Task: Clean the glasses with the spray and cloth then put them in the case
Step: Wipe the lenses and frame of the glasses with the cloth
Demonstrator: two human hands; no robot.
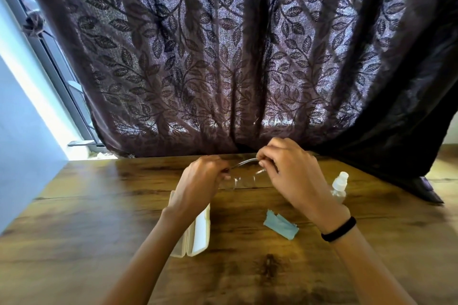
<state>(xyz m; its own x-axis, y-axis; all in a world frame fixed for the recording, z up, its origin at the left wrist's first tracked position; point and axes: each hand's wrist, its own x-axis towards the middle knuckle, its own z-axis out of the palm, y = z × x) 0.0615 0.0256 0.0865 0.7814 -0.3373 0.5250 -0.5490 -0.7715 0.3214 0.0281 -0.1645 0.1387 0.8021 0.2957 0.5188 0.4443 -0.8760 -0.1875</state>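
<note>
The left hand (202,177) and right hand (285,168) each pinch a side of the clear-framed glasses (244,177), held above the wooden surface (99,218). Their lenses look transparent and blurred.

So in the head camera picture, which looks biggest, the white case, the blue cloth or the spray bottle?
1. white case, clearly biggest.
2. blue cloth and spray bottle look about alike; the bottle sits farther back, so I won't rank them.
</note>
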